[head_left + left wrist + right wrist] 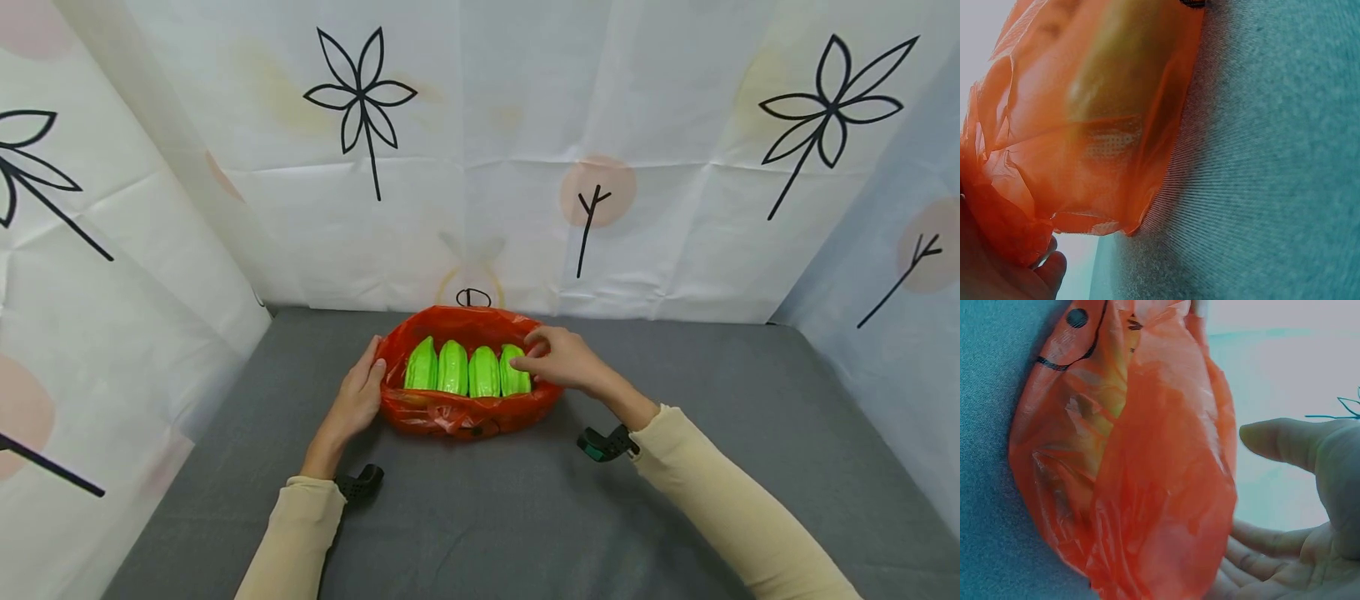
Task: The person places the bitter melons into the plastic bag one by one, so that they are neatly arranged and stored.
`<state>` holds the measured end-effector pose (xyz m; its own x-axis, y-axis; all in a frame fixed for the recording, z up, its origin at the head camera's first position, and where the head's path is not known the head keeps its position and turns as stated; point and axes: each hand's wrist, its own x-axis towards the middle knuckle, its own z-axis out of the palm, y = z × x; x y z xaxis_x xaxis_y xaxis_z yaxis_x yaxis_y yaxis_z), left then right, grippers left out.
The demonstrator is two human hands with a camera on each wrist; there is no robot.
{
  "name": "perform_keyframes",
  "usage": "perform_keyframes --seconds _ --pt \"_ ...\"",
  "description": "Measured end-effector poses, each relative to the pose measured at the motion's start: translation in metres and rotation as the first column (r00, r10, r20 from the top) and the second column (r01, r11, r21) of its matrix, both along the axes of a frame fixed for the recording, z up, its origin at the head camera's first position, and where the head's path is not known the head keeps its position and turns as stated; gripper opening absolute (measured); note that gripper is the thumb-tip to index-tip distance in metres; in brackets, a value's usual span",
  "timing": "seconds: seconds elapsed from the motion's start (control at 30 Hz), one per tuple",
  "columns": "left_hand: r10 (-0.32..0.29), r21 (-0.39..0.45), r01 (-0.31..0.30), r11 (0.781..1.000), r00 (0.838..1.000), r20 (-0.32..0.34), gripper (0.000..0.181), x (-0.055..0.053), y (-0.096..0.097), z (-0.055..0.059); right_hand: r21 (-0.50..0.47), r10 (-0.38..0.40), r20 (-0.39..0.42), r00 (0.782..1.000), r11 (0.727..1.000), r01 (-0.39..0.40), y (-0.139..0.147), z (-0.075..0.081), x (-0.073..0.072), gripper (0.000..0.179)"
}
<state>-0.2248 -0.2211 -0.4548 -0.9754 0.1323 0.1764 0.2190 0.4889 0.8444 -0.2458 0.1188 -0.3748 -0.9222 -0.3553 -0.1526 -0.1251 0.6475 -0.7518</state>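
Note:
A red plastic bag (465,417) sits on the grey table with its mouth spread wide. Inside, several glossy bright green, ridged, long pieces (453,367) stand side by side in a row. My left hand (360,396) grips the bag's left edge, and in the left wrist view its fingers (1052,270) show at the gathered plastic. At the right end of the bag, my right hand (558,358) reaches over the rim beside the rightmost green piece (514,371). The right wrist view shows its thumb (1279,440) apart from the plastic and its other fingers partly hidden behind the bag.
The grey table (465,517) runs up to a white cloth backdrop (495,100) printed with black line flowers, with side panels left and right. Each wrist wears a dark strapped device, such as the right wrist's device (603,444).

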Motion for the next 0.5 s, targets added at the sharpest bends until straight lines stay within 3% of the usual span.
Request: perform_keyframes --seconds 0.23,0.5 --pt "0.009 0.003 -0.009 1.000 1.000 0.019 0.058 0.001 -0.005 -0.001 -0.149 -0.005 -0.005 1.000 0.989 0.005 0.020 0.004 0.011 0.059" --pt "0.035 0.000 -0.035 0.999 0.999 0.033 0.064 0.004 -0.011 0.000 -0.182 -0.052 -0.008 0.999 0.982 0.049 0.046 0.005 0.022 0.063"
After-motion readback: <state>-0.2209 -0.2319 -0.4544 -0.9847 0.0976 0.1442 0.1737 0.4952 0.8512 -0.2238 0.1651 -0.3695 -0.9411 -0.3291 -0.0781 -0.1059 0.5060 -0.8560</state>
